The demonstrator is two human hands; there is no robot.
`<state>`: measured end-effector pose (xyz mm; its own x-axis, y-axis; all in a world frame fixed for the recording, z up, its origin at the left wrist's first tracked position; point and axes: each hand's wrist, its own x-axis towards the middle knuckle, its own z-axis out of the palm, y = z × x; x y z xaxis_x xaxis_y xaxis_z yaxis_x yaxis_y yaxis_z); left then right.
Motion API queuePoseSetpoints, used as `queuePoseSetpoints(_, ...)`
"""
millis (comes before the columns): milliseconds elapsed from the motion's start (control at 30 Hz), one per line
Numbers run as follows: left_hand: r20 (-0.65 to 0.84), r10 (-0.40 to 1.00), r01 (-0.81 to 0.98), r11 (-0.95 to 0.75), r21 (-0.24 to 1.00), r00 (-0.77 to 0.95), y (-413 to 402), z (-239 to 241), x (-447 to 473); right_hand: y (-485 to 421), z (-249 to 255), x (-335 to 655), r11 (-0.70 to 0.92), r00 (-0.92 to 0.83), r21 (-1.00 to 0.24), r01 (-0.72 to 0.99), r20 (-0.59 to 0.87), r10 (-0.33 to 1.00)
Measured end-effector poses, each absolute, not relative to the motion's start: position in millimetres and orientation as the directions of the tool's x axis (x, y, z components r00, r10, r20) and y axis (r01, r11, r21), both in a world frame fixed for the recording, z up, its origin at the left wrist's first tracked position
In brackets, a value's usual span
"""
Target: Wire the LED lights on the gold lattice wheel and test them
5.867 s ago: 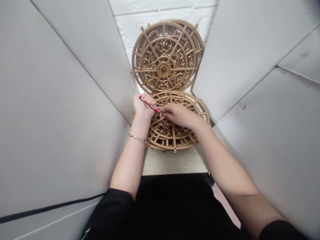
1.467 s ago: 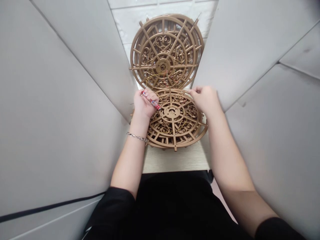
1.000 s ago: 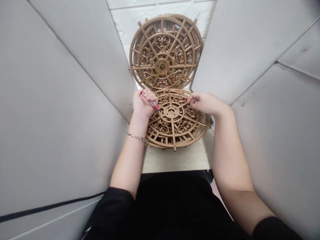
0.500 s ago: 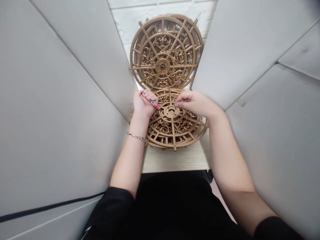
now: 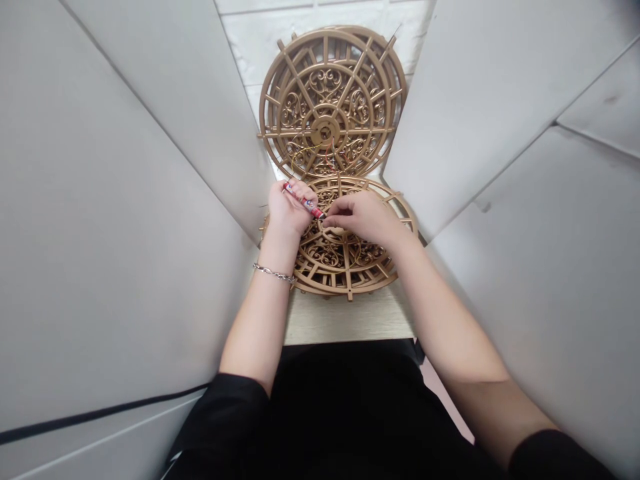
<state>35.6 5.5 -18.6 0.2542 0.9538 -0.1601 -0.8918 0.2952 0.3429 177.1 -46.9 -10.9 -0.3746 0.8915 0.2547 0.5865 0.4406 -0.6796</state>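
My left hand [image 5: 293, 207] is closed around a slim red-and-white printed tube [image 5: 306, 201] with a dark tip, which slants down to the right. My right hand [image 5: 363, 217] is pinched together, its fingertips right by the tube's dark end; whether they touch it, or hold something small, I cannot make out. Both hands are over the nearer stack of round gold openwork frames [image 5: 349, 270], whose hub is partly covered by my right hand. Thin yellow wires run across the frames.
Behind, another stack of round gold frames [image 5: 326, 83] leans tilted, with thin coloured wires [image 5: 306, 153] at its hub. A pale wooden surface [image 5: 350, 320] lies under the nearer stack. Light grey panels [image 5: 165, 220] rise close on both sides, and a white tiled wall [image 5: 270, 17] is at the back.
My right hand has moved left, from over the right part of the hub to the tube's dark tip. My left hand and the tube have hardly moved.
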Motion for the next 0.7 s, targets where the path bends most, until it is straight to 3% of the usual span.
queuePoseSetpoints(267, -0.155, 0.951, -0.895, 0.304, 0.326, 0.267, 4.3, -17.5, 35.3, -44.6, -15.5, 176.1, 0.508, -0.369, -0.663, 0.55, 0.353, 0.86)
queuePoseSetpoints(700, -0.117, 0.961, -0.879, 0.277, 0.389, 0.251, 3.1, -14.4, 37.0, -45.0, -17.8, 175.6, 0.527, -0.38, -0.604, 0.598, 0.365, 0.85)
